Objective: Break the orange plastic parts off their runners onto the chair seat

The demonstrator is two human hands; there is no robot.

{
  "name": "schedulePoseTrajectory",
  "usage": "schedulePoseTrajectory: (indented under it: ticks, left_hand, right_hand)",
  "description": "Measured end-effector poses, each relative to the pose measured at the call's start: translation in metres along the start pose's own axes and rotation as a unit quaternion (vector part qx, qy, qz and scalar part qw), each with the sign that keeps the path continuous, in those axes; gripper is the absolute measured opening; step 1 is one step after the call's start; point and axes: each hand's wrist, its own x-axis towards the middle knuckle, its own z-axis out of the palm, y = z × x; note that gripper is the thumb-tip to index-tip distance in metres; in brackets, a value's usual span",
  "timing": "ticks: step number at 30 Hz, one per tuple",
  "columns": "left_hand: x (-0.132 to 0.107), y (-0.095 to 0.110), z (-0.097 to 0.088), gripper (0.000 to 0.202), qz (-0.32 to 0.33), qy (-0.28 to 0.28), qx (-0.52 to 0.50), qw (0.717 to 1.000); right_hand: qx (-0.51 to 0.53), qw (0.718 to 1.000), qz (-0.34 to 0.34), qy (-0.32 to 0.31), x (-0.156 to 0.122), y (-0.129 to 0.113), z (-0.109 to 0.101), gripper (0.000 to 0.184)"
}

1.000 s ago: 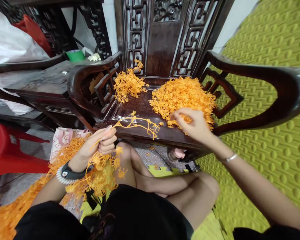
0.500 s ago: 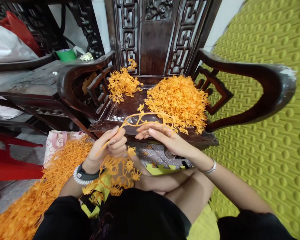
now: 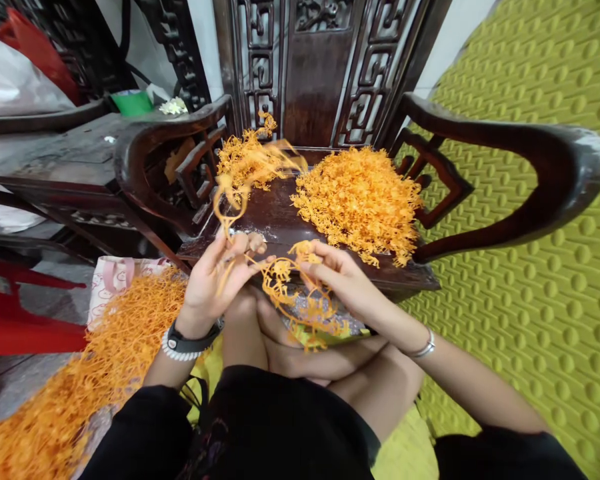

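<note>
My left hand (image 3: 217, 277) pinches the thin stem of an orange plastic flower sprig (image 3: 231, 203). Its top rises over the chair seat and is smeared by motion. Closed on a second, branching orange sprig (image 3: 280, 270) is my right hand (image 3: 337, 270); this sprig's small blossoms dangle between the two hands, above my crossed legs. One of its stems reaches the left fingers, though whether they grip it I cannot tell. Beyond the hands, a large heap of orange blossoms (image 3: 360, 200) lies on the right of the seat and a smaller heap (image 3: 243, 157) on the left.
The dark carved wooden chair (image 3: 275, 217) stands in front of me, its curved armrest (image 3: 525, 137) to the right. A long pile of orange stems (image 3: 125, 333) spreads at my left, near a printed bag (image 3: 105, 283) and a red stool (image 3: 25, 320). Yellow-green textured matting (image 3: 545, 287) covers the right side.
My left hand has risen, and its sprig now points up over the seat. My right hand, earlier beside the branch tips with fingers extended, has closed on blossoms. The hanging sprig has moved right.
</note>
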Motion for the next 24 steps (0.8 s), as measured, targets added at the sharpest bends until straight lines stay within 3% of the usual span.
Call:
schedulePoseTrajectory:
  ticks: [3,7,12,15,18,21,24]
  left_hand:
    - [-0.004,-0.003,-0.012,0.034,-0.037,-0.004,0.026,0.999]
    - [-0.004,-0.012,-0.021,0.017,-0.060,0.008,0.076,0.995]
    - [-0.005,-0.025,-0.025,0.032,-0.097,-0.046,0.100,0.989]
    - [-0.006,-0.033,-0.028,0.046,-0.126,-0.080,0.143,0.978]
    - [-0.008,-0.043,-0.034,0.037,-0.194,-0.083,0.203,0.956]
    - [-0.010,-0.055,-0.040,0.018,-0.260,-0.102,0.288,0.916]
    - [-0.011,-0.066,-0.041,0.020,-0.242,-0.094,0.323,0.910]
  right_hand:
    - [0.052,0.998,-0.003,0.035,-0.001,-0.005,-0.010,0.011]
    - [0.138,0.989,0.052,0.030,-0.007,-0.010,-0.010,0.010]
    - [0.125,0.983,0.133,-0.025,-0.015,-0.012,-0.004,0.022]
    - [0.026,0.992,0.120,-0.032,-0.018,-0.011,-0.002,0.022]
    - [-0.139,0.990,0.025,0.001,-0.019,-0.006,-0.006,0.022]
    - [-0.281,0.959,-0.049,0.004,-0.019,0.002,-0.012,0.019]
    - [-0.423,0.902,-0.084,-0.017,-0.023,0.008,-0.012,0.023]
